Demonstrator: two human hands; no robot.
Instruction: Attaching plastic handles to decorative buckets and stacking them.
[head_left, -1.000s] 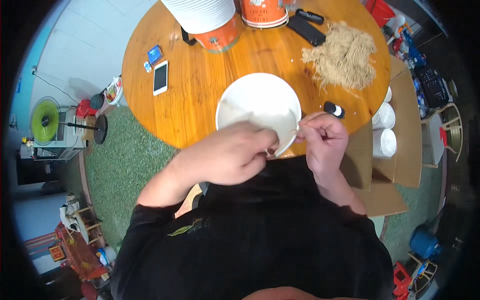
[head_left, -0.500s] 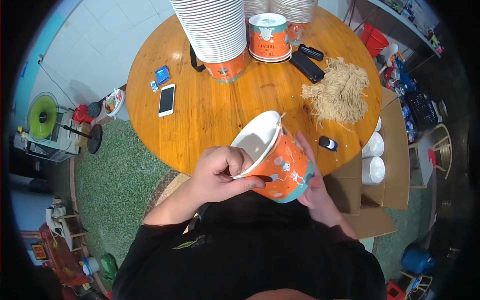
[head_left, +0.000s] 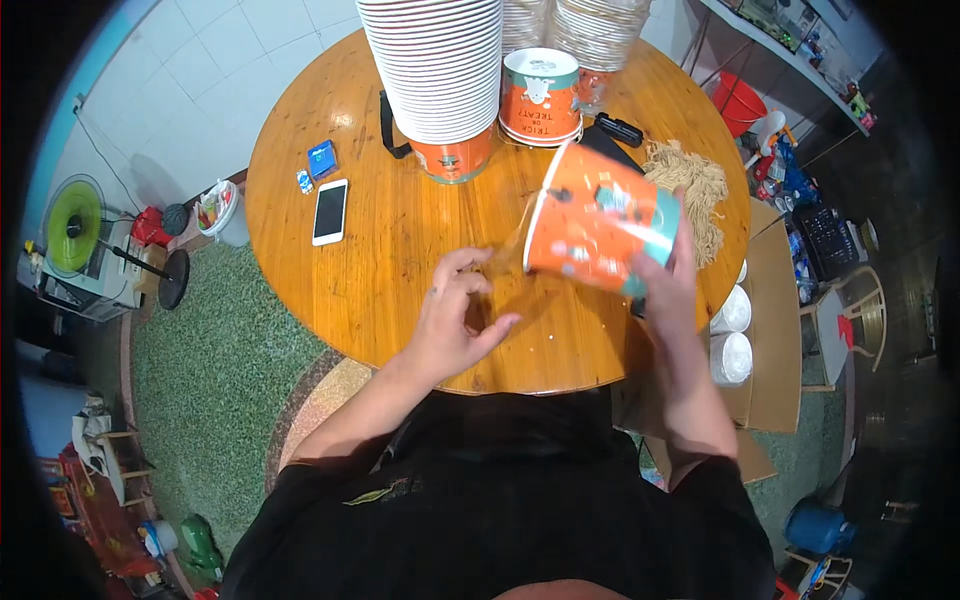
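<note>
An orange and teal paper bucket (head_left: 600, 225) with a white rim is tipped on its side above the round wooden table (head_left: 400, 230), its mouth facing left. My right hand (head_left: 665, 290) grips it from beneath, near its base. My left hand (head_left: 455, 320) hovers over the table's near edge, just left of the bucket's mouth, fingers curled apart and holding nothing. A faint clear sliver shows between that hand and the rim; I cannot tell what it is.
A tall stack of nested buckets (head_left: 435, 70) and a single upright bucket (head_left: 540, 95) stand at the far side. A phone (head_left: 330, 211) and a blue box (head_left: 322, 158) lie left. A straw heap (head_left: 695, 190) lies right, above a cardboard box (head_left: 775, 330) of white lids.
The bucket has gone from both hands near my chest to my right hand alone, higher and further right, tipped sideways. My left hand has let go and opened.
</note>
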